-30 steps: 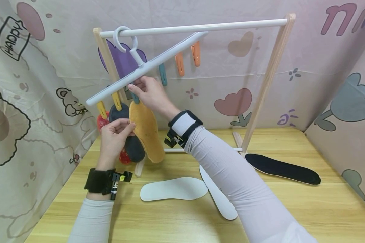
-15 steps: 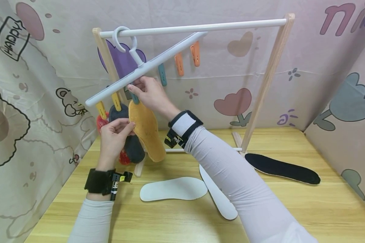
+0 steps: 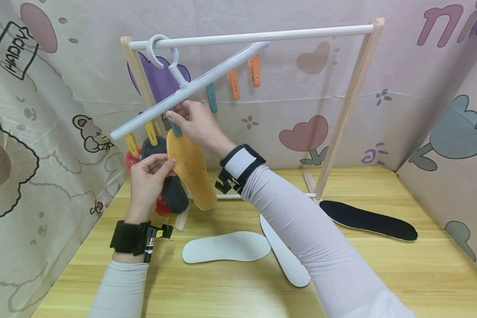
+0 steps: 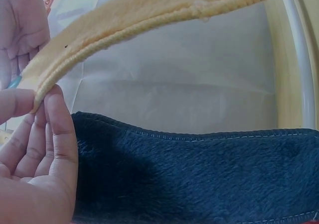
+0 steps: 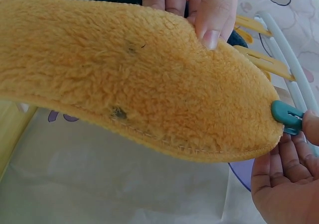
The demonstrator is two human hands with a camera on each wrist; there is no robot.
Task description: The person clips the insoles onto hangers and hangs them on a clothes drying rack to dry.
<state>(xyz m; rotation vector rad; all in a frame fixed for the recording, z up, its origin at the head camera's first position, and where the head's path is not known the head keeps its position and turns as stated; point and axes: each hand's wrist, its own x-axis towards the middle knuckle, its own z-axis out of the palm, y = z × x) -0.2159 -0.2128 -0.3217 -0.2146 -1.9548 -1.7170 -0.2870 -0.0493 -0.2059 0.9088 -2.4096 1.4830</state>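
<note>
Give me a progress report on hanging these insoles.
Done: a red insole and a dark insole hang from yellow clips. In hand: the right hand pinches the teal clip at the yellow insole, steadied by the left hand. Left: two white insoles and a black insole on the table.

Readable text, 2 items:
1. "HAPPY" (image 3: 15, 48) – black outline caps in a tilted sign shape, printed on backdrop cloth, up & well left of both hands.
2. "ni…" (image 3: 447, 22) – big pink/purple letters, cut off at frame edge, backdrop top right, far from hands.

Nothing legible on insoles, clips, hanger, wrist straps.
</note>
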